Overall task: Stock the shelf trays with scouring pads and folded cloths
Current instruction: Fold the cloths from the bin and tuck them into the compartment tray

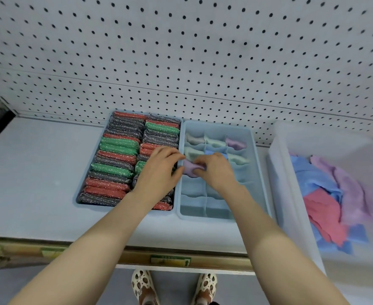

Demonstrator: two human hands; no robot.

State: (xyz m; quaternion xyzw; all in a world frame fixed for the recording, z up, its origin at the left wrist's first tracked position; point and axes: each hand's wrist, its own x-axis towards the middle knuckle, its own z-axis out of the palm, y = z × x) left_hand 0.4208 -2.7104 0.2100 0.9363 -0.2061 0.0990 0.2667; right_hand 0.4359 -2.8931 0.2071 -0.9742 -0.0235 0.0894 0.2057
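step: the person is tucking a folded lilac cloth [191,169] into a cell of the divided tray [256,172], third row back, left column
left hand [159,167]: fingers curled onto the cloth's left end, pinching it against the cell wall
right hand [214,170]: fingertips curled over the cloth's right end, pressing it down (thumb is hidden, can't tell exactly how it grips)
around the grip: six cells beyond the hands already hold cloths, the cells nearer the person look empty
left of the grip: scouring pad tray [79,194], packed full
right of the grip: white bin [280,194] with loose cloths [326,194], well apart
doing it well: probably keep the fold tight, push both ends down evenly so it sits like its neighbours and doesn't spring open
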